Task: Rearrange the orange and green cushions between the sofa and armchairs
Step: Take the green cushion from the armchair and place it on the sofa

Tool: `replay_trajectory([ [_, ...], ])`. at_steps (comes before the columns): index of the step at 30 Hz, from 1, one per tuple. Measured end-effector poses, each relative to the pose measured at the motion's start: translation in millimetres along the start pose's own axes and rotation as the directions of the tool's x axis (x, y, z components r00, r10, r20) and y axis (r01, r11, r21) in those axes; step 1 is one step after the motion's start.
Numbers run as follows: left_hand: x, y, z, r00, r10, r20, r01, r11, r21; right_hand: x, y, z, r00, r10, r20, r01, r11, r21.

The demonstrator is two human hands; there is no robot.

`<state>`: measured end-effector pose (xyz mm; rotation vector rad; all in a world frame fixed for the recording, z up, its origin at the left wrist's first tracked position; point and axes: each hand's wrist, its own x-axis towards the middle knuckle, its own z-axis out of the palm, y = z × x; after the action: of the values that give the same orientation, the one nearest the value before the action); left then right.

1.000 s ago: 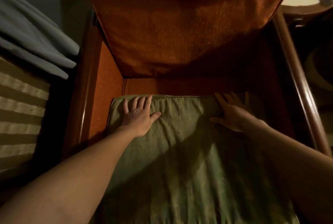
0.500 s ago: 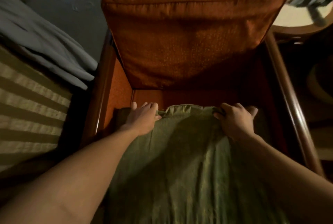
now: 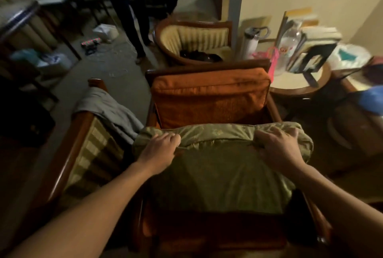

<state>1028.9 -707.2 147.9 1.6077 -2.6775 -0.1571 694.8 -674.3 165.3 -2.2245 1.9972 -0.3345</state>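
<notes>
Item: green cushion (image 3: 223,177), raised by its far edge over the armchair (image 3: 207,68) seat, at 6 o'clock from the orange cushion (image 3: 209,96) leaning on the chair back. Handling, as judged: soft, bulky, probably light; the filling sags, and the sheened cover may slip. Best hold: the seamed edge, hands wide apart. Grip: left hand (image 3: 159,150) and right hand (image 3: 277,147) each clamped on that edge, fabric bunched under curled fingers. Change: a second ago both palms lay flat on it; now it is lifted.
</notes>
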Motion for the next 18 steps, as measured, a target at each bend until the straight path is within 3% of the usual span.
replay_trajectory([
  [8,-23,11,8,0.957,-0.075,0.279,0.079,0.997,-0.001,-45,4,3,0.965,-0.068,0.255,0.073,0.997,-0.010],
  [10,-22,14,0,0.959,-0.107,0.263,0.100,0.994,0.040,-43,6,-5,0.976,0.031,0.215,-0.053,0.994,0.096],
  [12,-18,21,-4,0.966,-0.165,0.197,0.180,0.981,-0.066,-45,6,-3,0.972,0.121,0.201,-0.138,0.988,0.074],
  [14,-10,27,-3,0.953,-0.217,0.212,0.254,0.953,-0.167,-51,5,8,0.959,0.098,0.266,-0.106,0.994,0.018],
  [18,-6,35,-6,0.898,-0.240,0.369,0.299,0.948,-0.112,-50,6,10,0.967,0.070,0.246,-0.046,0.994,-0.103],
])
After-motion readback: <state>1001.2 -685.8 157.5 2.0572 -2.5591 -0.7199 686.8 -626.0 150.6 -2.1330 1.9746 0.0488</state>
